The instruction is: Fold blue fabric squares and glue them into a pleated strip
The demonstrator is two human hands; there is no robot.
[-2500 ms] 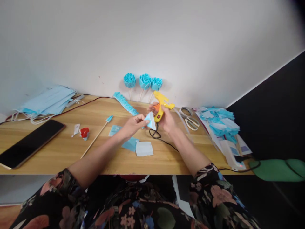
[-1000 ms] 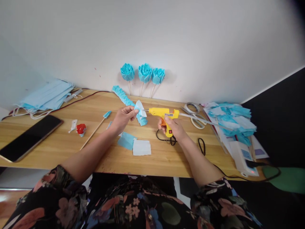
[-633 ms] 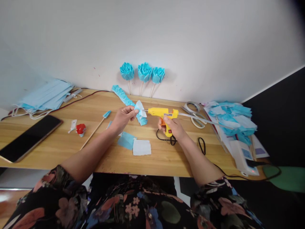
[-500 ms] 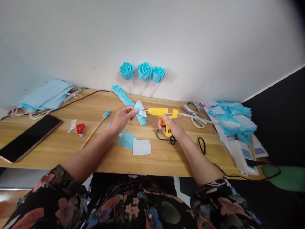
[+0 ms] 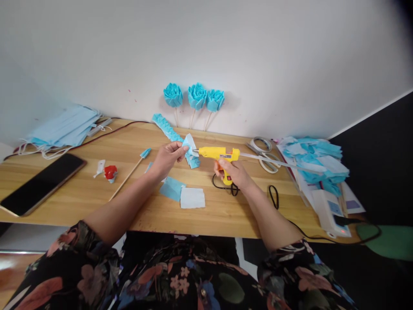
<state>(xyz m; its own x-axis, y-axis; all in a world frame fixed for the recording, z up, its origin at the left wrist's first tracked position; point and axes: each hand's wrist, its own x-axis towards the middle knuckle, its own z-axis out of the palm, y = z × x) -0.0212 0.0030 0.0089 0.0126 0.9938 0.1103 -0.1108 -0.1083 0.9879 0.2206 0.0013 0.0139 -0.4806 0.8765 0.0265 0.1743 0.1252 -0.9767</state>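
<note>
Two hands at work, your left hand pinching a folded pale-blue piece, your right hand wrapped around the yellow glue gun, its nozzle seemingly touching the piece.

There are three blue flowers, one glue gun, one phone and one tape roll.

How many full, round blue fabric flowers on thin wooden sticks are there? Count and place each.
3, all against the white wall: the left flower stands apart, the middle flower and right flower stand close together.
</note>
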